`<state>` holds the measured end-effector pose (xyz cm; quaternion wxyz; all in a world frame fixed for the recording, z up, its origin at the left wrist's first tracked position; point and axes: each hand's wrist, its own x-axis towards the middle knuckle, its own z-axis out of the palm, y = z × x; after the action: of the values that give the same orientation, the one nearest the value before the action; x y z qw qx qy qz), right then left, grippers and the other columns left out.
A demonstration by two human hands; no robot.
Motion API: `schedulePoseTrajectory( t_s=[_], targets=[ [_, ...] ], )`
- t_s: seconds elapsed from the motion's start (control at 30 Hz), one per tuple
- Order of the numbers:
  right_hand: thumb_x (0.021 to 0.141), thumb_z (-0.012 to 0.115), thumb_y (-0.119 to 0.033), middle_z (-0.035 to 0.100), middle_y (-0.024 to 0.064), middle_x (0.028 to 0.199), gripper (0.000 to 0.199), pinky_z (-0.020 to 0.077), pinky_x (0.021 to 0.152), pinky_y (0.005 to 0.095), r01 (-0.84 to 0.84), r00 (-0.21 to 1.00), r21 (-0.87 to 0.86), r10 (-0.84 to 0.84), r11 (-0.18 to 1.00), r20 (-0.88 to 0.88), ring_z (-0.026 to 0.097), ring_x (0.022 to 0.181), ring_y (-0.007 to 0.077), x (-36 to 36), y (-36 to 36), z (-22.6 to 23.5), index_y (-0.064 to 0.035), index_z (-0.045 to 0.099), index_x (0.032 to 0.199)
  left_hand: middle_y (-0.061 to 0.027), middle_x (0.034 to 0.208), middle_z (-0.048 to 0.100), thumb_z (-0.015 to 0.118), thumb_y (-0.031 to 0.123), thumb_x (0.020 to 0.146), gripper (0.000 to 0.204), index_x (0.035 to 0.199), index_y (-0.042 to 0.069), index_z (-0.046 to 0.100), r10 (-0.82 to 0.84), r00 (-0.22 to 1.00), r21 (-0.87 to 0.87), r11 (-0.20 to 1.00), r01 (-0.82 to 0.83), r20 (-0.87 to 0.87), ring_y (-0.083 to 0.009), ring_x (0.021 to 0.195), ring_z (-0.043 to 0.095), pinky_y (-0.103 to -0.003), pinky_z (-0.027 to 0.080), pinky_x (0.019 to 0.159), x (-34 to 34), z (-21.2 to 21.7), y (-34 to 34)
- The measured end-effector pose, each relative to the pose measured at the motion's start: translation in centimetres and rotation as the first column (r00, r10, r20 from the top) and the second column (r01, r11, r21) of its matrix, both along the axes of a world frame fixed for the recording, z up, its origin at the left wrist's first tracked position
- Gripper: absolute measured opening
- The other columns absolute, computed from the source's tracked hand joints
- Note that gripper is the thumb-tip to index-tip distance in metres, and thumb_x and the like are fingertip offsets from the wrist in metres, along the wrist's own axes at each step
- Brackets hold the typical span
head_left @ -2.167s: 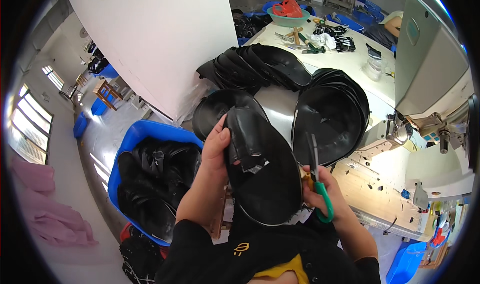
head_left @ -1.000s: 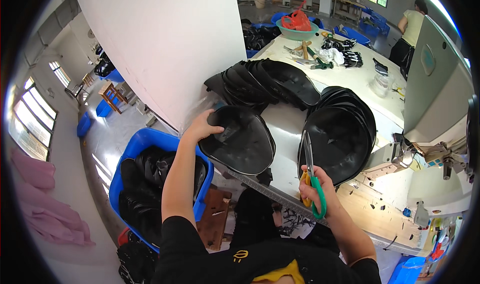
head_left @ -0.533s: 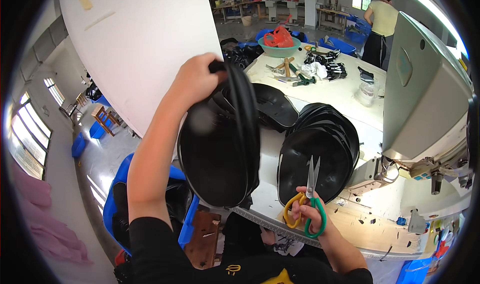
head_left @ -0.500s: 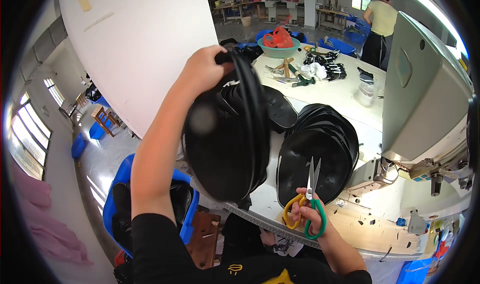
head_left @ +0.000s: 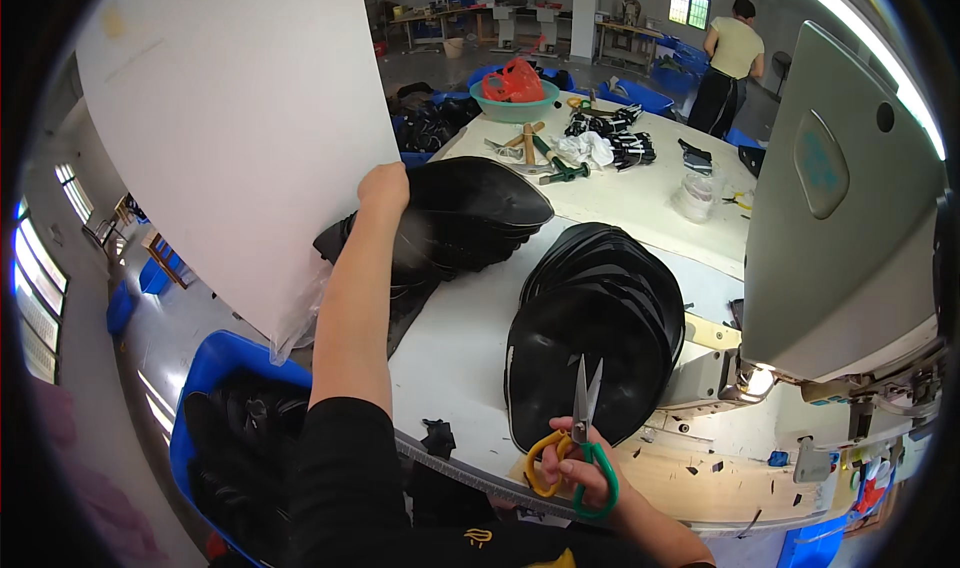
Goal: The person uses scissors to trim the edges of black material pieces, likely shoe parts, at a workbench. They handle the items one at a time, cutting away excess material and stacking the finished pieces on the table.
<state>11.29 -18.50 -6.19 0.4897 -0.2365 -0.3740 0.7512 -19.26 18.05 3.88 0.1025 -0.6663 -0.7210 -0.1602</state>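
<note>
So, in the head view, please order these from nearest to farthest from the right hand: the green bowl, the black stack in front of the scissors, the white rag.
From the right hand:
1. Black stack, just beyond the scissors.
2. White rag, far across the table, among the tools.
3. Green bowl, at the table's far edge, behind the rag.
</note>
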Motion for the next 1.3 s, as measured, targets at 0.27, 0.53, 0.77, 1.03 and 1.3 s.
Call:
schedulePoseTrajectory(
  t_s=[0.27, 0.53, 0.77, 1.03, 1.3],
  targets=[
    [0.084, 0.06, -0.005, 0.053, 0.0083, 0.085, 0.054, 0.0465, 0.069, 0.0291, -0.002, 1.0, -0.011, 0.001, 1.0, -0.004, 0.054, 0.076, 0.0159, -0.2, -0.3, 0.2, -0.0039, 0.037, 0.133, -0.0235, 0.128, 0.044, 0.049, 0.011, 0.084, 0.055, 0.138, 0.015, 0.039, 0.101, 0.956, -0.047, 0.995, -0.092, 0.275, -0.0387, 0.117, 0.049, -0.047, 0.044, 0.094, -1.9, -2.6, -3.1],
    [0.086, 0.06, -0.005, 0.052, 0.0065, 0.087, 0.053, 0.0456, 0.071, 0.0278, -0.073, 0.996, 0.089, 0.067, 0.993, 0.066, 0.052, 0.078, 0.0139, -0.6, -2.2, 1.0, -0.0055, 0.037, 0.134, -0.0023, 0.119, 0.06, 0.049, 0.018, 0.091, 0.024, 0.113, 0.017, 0.061, -0.434, 0.897, 0.172, 0.88, 0.442, -0.088, -0.0208, 0.117, 0.049, -0.06, 0.024, 0.103, 2.5, -2.5, -5.0],
    [0.087, 0.061, -0.007, 0.053, 0.0055, 0.092, 0.052, 0.0445, 0.075, 0.0268, -0.038, 0.974, 0.001, 0.037, 0.999, 0.221, 0.052, 0.083, 0.0125, -0.7, -4.9, 1.6, -0.0052, 0.038, 0.133, -0.0052, 0.092, 0.064, 0.054, 0.031, 0.088, 0.026, 0.108, 0.016, 0.061, -0.486, 0.774, -0.002, 0.847, 0.531, -0.407, -0.0212, 0.091, 0.059, -0.039, 0.036, 0.081, 2.9, -3.1, -8.0],
    [0.084, 0.063, -0.006, 0.054, 0.0036, 0.094, 0.052, 0.0433, 0.076, 0.0252, 0.01, 0.956, -0.002, -0.009, 1.0, 0.292, 0.052, 0.086, 0.0106, 0.5, -6.9, 2.1, -0.0057, 0.04, 0.131, -0.0024, 0.083, 0.058, 0.054, 0.008, 0.078, 0.015, 0.088, 0.016, 0.061, -0.456, 0.743, 0.098, 0.818, 0.567, -0.489, -0.0187, 0.086, 0.055, -0.035, 0.035, 0.074, -2.0, -3.4, -13.7],
    [0.084, 0.064, -0.003, 0.053, 0.0026, 0.086, 0.05, 0.0433, 0.067, 0.0217, 0.177, 0.94, 0.061, -0.187, 0.982, 0.284, 0.05, 0.075, 0.0077, 1.9, -7.4, 4.2, -0.0052, 0.043, 0.129, -0.005, 0.105, 0.058, 0.053, 0.004, 0.079, 0.039, 0.117, 0.013, 0.059, -0.44, 0.745, 0.219, 0.769, 0.601, -0.501, -0.0218, 0.111, 0.051, -0.048, 0.032, 0.098, 1.5, -4.0, -16.3]
  ],
)
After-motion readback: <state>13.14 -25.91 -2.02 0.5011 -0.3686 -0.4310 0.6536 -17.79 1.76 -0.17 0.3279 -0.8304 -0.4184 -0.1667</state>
